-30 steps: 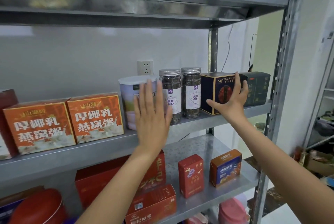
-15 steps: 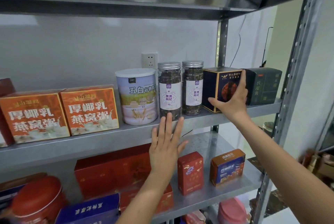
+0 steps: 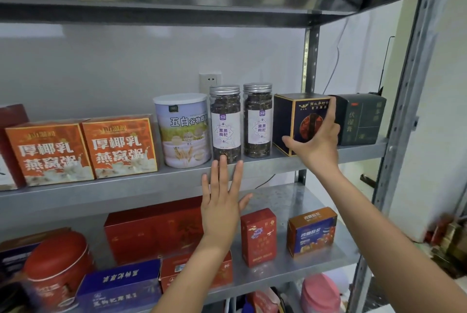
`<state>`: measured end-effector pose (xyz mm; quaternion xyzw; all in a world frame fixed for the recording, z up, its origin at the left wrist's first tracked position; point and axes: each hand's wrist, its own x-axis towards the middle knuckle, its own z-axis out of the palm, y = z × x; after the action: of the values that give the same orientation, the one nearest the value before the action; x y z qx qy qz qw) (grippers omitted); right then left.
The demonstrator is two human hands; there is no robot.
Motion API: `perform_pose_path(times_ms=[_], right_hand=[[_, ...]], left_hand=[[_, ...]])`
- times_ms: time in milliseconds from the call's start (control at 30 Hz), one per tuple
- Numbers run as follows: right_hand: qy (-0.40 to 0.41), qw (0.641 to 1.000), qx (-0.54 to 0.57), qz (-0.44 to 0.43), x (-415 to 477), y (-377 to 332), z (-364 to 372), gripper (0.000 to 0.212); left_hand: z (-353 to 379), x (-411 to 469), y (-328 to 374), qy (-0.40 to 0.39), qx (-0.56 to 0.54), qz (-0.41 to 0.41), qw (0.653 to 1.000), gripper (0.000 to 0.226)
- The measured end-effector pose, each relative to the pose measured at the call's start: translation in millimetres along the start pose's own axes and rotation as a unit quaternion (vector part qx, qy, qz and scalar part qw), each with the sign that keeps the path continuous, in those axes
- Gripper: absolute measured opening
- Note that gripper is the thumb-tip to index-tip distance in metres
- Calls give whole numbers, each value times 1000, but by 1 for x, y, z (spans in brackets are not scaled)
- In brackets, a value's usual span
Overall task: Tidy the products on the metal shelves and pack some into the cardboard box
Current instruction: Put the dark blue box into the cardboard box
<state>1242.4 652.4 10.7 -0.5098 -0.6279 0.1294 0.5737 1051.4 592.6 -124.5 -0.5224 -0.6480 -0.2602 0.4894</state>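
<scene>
On the middle metal shelf [image 3: 151, 188] stand two orange boxes [image 3: 83, 148], a white canister [image 3: 183, 130], two clear jars of dark dried fruit [image 3: 241, 123], a navy box [image 3: 298, 123] and a dark green box [image 3: 361, 120]. My right hand [image 3: 316, 143] grips the navy box, thumb at its lower front corner and fingers up its right edge. My left hand [image 3: 222, 199] is raised flat with straight fingers in front of the shelf edge, fingertips just below the left jar, holding nothing.
The lower shelf [image 3: 303, 269] carries red boxes [image 3: 156, 231], a small red box [image 3: 257, 236], an orange-blue box [image 3: 312, 231], a red round tin [image 3: 55, 267] and a blue box [image 3: 118, 285]. A steel upright [image 3: 401, 120] stands at the right. A wall socket [image 3: 209, 81] sits behind the jars.
My left hand has dropped from in front of the white canister to below the jars, at the shelf edge. My right hand stays on the navy box.
</scene>
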Motion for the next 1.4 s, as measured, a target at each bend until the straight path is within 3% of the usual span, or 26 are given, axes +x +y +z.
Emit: perform_pose_path(times_ms=[333, 433, 533, 567, 600, 700, 733, 767, 833, 1067, 1233, 1400], right_hand=[[-7, 991, 129, -33, -27, 4, -44, 122], [-30, 980, 190, -44, -46, 6, -62, 120], [-82, 965, 248, -37, -73, 2, -80, 116], [-101, 957, 269, -27, -82, 2, -84, 114], [-117, 951, 287, -15, -91, 3, -87, 111], [-158, 929, 334, 24, -114, 10, -86, 96], [-168, 922, 347, 34, -122, 12, -84, 92], [-171, 918, 356, 43, -127, 15, -82, 89], [-170, 912, 367, 60, -137, 17, -81, 85], [-174, 906, 375, 93, -169, 18, -70, 69], [-176, 891, 395, 138, -191, 22, -56, 77], [-176, 890, 394, 146, -203, 20, -48, 80]], left_hand=[[-24, 4, 0, -104, -44, -6, 994, 90], [-43, 5, 3, -119, -135, -21, 984, 80], [-73, 9, 10, -115, -287, -55, 949, 79], [-80, 12, 14, -131, -369, -71, 917, 81], [-91, 16, 20, -165, -470, -89, 863, 84], [-124, 30, 28, -273, -721, -138, 622, 75], [-132, 30, 27, -299, -759, -145, 560, 66], [-136, 29, 24, -323, -776, -157, 519, 60], [-139, 24, 20, -364, -778, -171, 483, 60], [-131, -6, 17, -405, -758, -243, 450, 69], [-125, -30, 3, -436, -733, -273, 445, 93], [-127, -43, -6, -423, -735, -274, 453, 81]])
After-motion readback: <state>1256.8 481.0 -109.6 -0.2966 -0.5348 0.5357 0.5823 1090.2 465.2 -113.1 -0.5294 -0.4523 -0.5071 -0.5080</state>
